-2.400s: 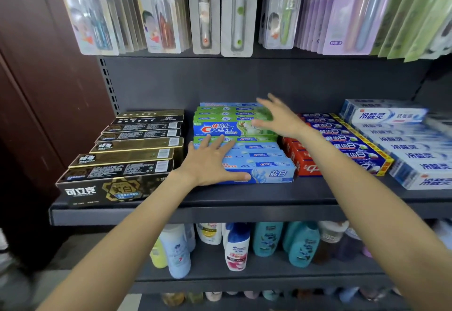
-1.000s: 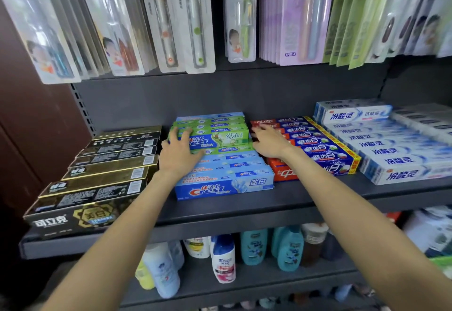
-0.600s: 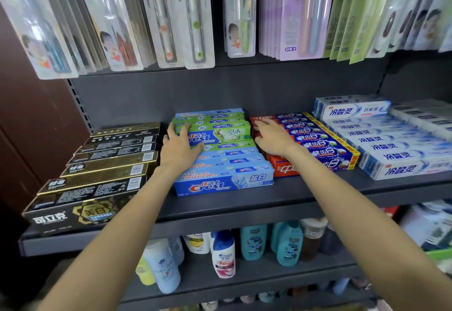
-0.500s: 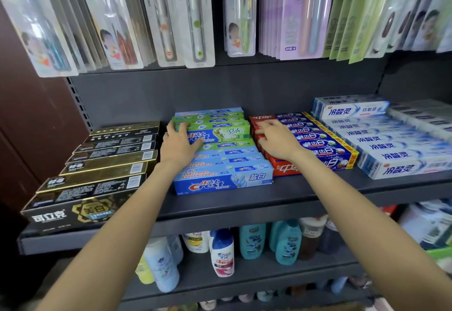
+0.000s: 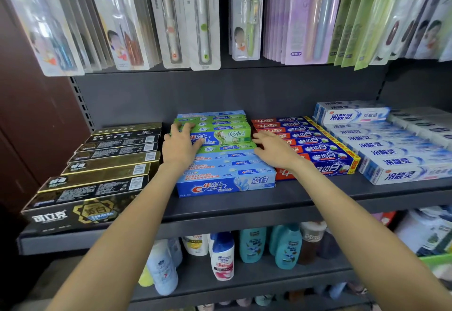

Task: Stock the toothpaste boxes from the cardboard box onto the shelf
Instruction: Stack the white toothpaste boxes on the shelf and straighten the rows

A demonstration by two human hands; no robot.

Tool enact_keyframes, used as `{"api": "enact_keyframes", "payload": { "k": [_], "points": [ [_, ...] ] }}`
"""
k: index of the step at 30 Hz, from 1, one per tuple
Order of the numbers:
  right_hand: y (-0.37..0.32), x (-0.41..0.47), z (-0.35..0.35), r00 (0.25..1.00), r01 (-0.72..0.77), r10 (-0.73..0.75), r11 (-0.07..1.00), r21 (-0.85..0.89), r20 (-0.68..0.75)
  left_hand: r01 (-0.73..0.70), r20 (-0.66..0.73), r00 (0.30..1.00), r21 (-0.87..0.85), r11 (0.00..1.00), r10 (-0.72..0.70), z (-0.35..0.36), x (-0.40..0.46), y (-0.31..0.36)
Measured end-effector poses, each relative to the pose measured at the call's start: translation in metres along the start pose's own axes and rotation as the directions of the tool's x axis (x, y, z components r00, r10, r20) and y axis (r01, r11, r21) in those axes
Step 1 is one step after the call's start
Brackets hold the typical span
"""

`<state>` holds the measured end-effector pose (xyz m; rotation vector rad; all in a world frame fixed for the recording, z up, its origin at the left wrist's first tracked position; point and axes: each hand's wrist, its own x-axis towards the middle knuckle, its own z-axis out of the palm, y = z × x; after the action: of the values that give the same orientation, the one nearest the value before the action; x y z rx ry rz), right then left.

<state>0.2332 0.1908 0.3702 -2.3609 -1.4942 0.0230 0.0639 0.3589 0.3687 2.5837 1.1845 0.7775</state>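
Note:
A stack of green Crest toothpaste boxes (image 5: 227,137) sits at the back of the dark shelf (image 5: 220,215), behind a row of blue Crest boxes (image 5: 225,184). My left hand (image 5: 179,145) wraps the stack's left end, fingers over the top and thumb on the front face. My right hand (image 5: 274,150) lies flat with fingers spread against the stack's right end, beside the red and blue boxes (image 5: 325,154). The cardboard box is out of view.
Black and gold toothpaste boxes (image 5: 97,171) fill the shelf's left side, white and blue ones (image 5: 396,154) the right. Toothbrush packs (image 5: 195,17) hang overhead. Shampoo bottles (image 5: 252,244) stand on the lower shelf. A brown wall panel (image 5: 29,114) is at the left.
Both hands moved from over the blue boxes and the back of the pile to the two ends of the green stack. In the last half second they hardly moved.

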Motion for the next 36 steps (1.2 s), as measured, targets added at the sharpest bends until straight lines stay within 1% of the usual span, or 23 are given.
{"api": "enact_keyframes", "payload": {
  "k": [3,5,9,10,13,16,17,19,21,22,25,28,29,30,31,33,34,35,36],
  "points": [
    [-0.005,-0.001,-0.001,1.0,-0.006,0.006,1.0,0.008,0.01,-0.002,0.008,1.0,0.005,1.0,0.002,-0.001,0.0,0.0],
    [-0.008,-0.007,-0.004,1.0,-0.004,0.004,1.0,-0.022,-0.011,0.006,0.02,1.0,-0.016,1.0,-0.005,-0.002,-0.001,0.001],
    [-0.01,-0.033,-0.011,0.984,0.003,-0.022,0.994,-0.107,-0.175,0.039,0.046,0.998,-0.068,0.997,-0.036,-0.006,-0.012,0.003],
    [-0.01,-0.039,-0.01,0.981,0.005,-0.032,0.99,-0.139,-0.192,0.048,0.047,0.998,-0.087,0.995,-0.044,-0.008,-0.017,0.003],
    [-0.011,-0.046,-0.002,0.991,0.007,-0.042,0.964,-0.264,-0.128,0.042,0.06,0.998,-0.145,0.988,-0.034,-0.012,-0.04,0.001],
    [-0.011,-0.046,0.002,0.995,-0.027,-0.007,0.945,-0.327,-0.103,-0.007,0.064,0.998,-0.232,0.973,0.023,-0.017,-0.065,-0.003],
    [-0.012,-0.046,0.003,0.996,-0.035,0.007,0.942,-0.335,-0.086,-0.015,0.08,0.996,-0.256,0.967,0.037,-0.018,-0.072,-0.005],
    [-0.013,-0.045,0.007,0.998,-0.045,0.03,0.948,-0.315,-0.053,-0.018,0.166,0.984,-0.278,0.96,0.066,-0.019,-0.079,-0.01],
    [-0.014,-0.044,0.011,0.998,-0.046,0.032,0.958,-0.284,-0.053,-0.027,0.261,0.96,-0.266,0.963,0.099,-0.018,-0.081,-0.015],
    [-0.015,-0.044,0.012,0.998,-0.042,0.025,0.959,-0.28,-0.064,-0.038,0.285,0.952,-0.246,0.968,0.11,-0.017,-0.082,-0.017],
    [-0.02,-0.046,0.015,0.996,-0.033,0.006,0.957,-0.288,-0.092,-0.048,0.29,0.951,-0.186,0.981,0.102,-0.016,-0.085,-0.021],
    [-0.026,-0.047,0.017,0.994,-0.048,0.014,0.95,-0.309,-0.111,-0.069,0.274,0.955,-0.171,0.983,0.114,-0.017,-0.088,-0.023],
    [-0.026,-0.05,0.016,0.99,-0.049,0.005,0.951,-0.304,-0.144,-0.071,0.275,0.954,-0.17,0.983,0.117,-0.017,-0.088,-0.024],
    [-0.027,-0.056,0.016,0.978,-0.05,-0.011,0.957,-0.287,-0.206,-0.071,0.28,0.953,-0.171,0.983,0.118,-0.017,-0.089,-0.024],
    [-0.027,-0.065,0.016,0.954,-0.051,-0.028,0.966,-0.254,-0.298,-0.071,0.285,0.951,-0.173,0.982,0.119,-0.017,-0.089,-0.024],
    [-0.027,-0.091,0.019,0.866,-0.046,-0.027,0.99,-0.134,-0.5,-0.076,0.293,0.948,-0.177,0.981,0.126,-0.018,-0.09,-0.023],
    [-0.029,-0.103,0.021,0.837,-0.035,0.001,0.998,-0.053,-0.548,-0.078,0.296,0.946,-0.18,0.981,0.13,-0.018,-0.089,-0.023],
    [-0.031,-0.112,0.024,0.835,-0.027,0.026,1.0,0.006,-0.55,-0.079,0.299,0.945,-0.185,0.979,0.133,-0.019,-0.089,-0.023],
    [-0.033,-0.116,0.027,0.849,-0.024,0.034,0.999,0.026,-0.527,-0.075,0.302,0.944,-0.194,0.978,0.133,-0.021,-0.089,-0.022]
  ]
}}
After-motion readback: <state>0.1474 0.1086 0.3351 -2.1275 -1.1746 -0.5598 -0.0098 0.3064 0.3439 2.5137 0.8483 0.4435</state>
